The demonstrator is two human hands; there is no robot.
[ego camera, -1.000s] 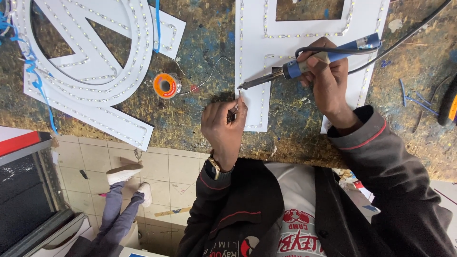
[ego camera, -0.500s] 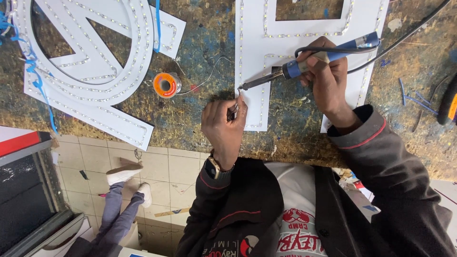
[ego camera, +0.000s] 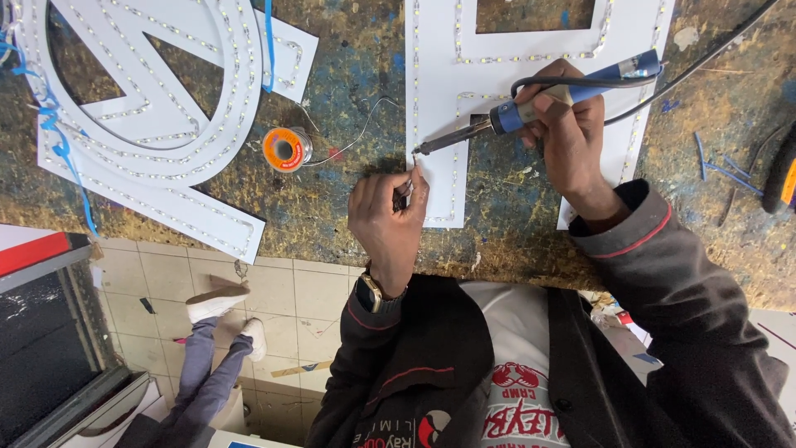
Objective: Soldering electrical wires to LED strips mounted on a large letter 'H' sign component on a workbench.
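My right hand (ego camera: 572, 133) grips a blue-handled soldering iron (ego camera: 531, 108), its metal tip pointing left at the edge of a white letter-shaped sign panel (ego camera: 439, 75) lined with small LED dots. My left hand (ego camera: 385, 220) pinches a thin wire end (ego camera: 410, 170) against the panel's lower left leg, just below the iron's tip. A thin solder wire (ego camera: 356, 124) runs from that spot to an orange solder spool (ego camera: 286, 149) on the stained workbench (ego camera: 348, 50).
A large white round sign piece with LED strips (ego camera: 157, 108) and blue wires lies at the left. Blue wire scraps (ego camera: 717, 166) and a black-orange tool (ego camera: 783, 178) sit at the right. Another person's legs and white shoes (ego camera: 215, 303) stand on the tiled floor below.
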